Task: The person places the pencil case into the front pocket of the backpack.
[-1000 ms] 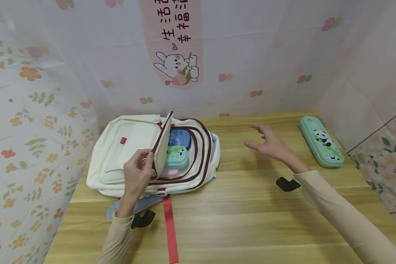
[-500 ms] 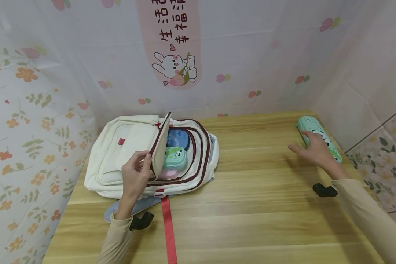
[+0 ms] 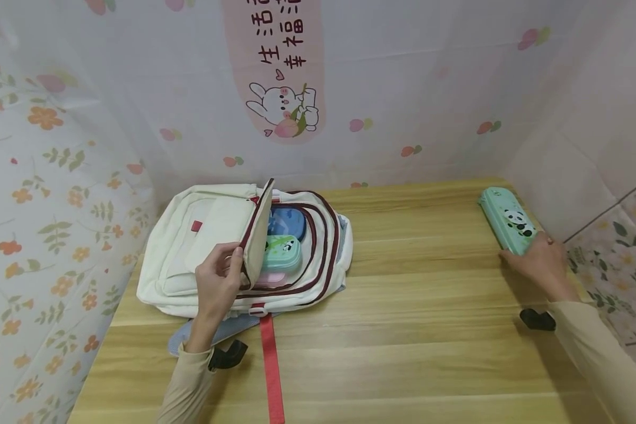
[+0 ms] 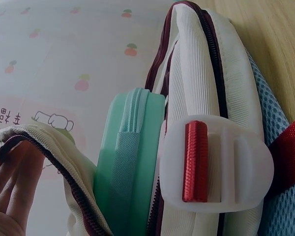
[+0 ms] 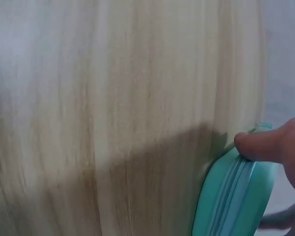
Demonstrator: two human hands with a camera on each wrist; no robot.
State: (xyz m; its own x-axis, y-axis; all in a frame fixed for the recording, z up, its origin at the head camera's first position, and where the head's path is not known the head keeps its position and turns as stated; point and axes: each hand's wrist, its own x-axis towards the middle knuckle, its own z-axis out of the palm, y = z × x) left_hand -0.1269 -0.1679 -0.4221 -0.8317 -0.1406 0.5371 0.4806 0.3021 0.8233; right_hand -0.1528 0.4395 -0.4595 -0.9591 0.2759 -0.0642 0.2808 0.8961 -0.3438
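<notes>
Backpack (image 3: 201, 247): cream-white fabric, maroon zip trim, small red patch, red strap (image 3: 271, 368), white buckle with a red bar (image 4: 214, 167), light-blue mesh back; inside it a navy case (image 3: 288, 221), a mint-green case with panda print (image 3: 282, 253) and a pink case (image 3: 272, 278). Pencil case (image 3: 506, 219): mint green, black-and-white panda pattern. Table (image 3: 403, 330): light wood grain; wall covering (image 3: 58, 176): white with orange flowers, pink fruit motifs and a pink rabbit banner (image 3: 281, 65).

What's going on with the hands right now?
Left hand holds backpack flap open. Right hand grips near end of green panda case. Bare table between.
</notes>
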